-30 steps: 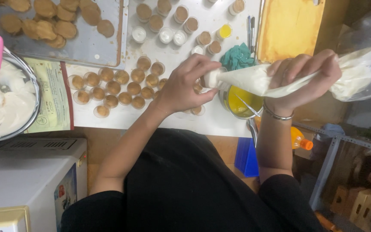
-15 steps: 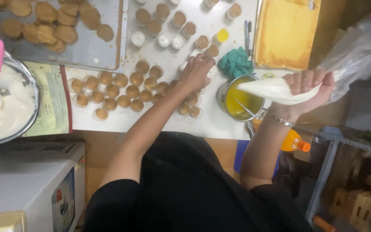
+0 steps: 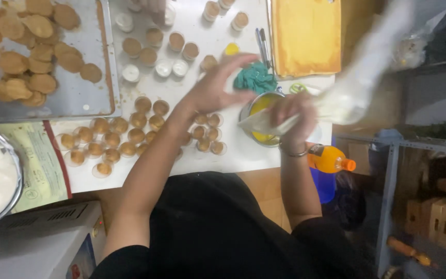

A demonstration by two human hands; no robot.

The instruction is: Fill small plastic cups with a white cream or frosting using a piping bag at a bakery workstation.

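**Piping bag gripped over a table of small cups**

The right hand (image 3: 294, 116) grips a cream-filled piping bag (image 3: 336, 103), fingers wrapped around it just above a metal cup of yellow liquid (image 3: 262, 116). The left hand (image 3: 213, 88) hovers with fingers spread, fingertips near a teal cloth (image 3: 255, 78); small filled cups (image 3: 130, 135) cluster below its wrist.

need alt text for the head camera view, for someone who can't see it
Seen from above, a person's right hand grips a cream-filled piping bag over a small metal bowl of yellow liquid, while the left hand hovers open above rows of small filled cups on a white table. A tray of round biscuits lies at upper left.
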